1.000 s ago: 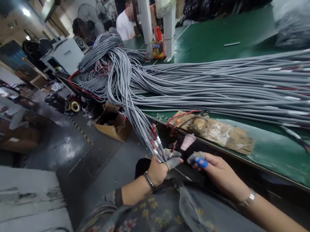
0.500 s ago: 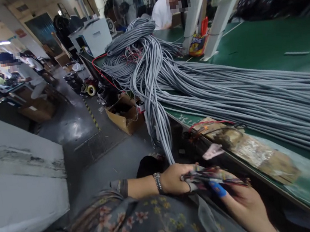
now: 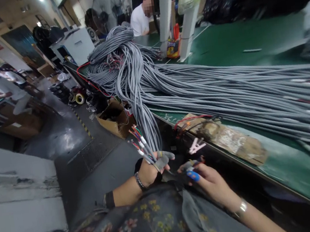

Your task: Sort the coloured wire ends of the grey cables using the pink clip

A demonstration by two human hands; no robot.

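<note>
My left hand, its fingertips covered in grey, is closed around several grey cables. Their stripped ends, with white bands and red, blue and green wires, stick up past the thumb side. My right hand, a blue wrap on its thumb, pinches a short bunch of thin coloured wires just to the right of the left hand. Part of that bunch is hidden by the fingers. Behind the left hand, a thick hank of grey cables hangs down over the bench edge.
Long grey cables lie along the green bench. A pink clip and a taped cardboard piece are at its near edge. An open carton stands on the floor. A person in white is behind the bench.
My hands have come apart from one shared bunch of wires. The left now holds cable ends upright, and the right keeps a smaller bunch. The view has swung to the right.
</note>
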